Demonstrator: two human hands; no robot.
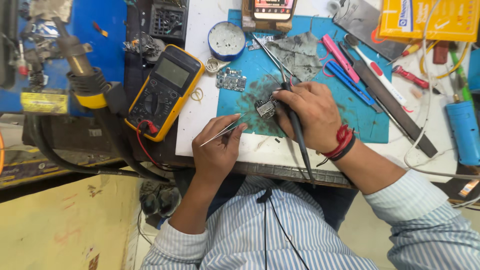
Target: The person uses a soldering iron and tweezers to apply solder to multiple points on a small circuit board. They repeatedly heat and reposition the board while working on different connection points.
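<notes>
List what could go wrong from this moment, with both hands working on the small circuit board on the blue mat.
1. The small circuit board lies loose on the blue mat; only the tweezers in the left hand reach toward it, so it may slide.
2. The right hand grips the soldering iron close to its tip; fingers might get burnt.
3. A second board and spare tweezers lie close by and could get knocked.
</notes>
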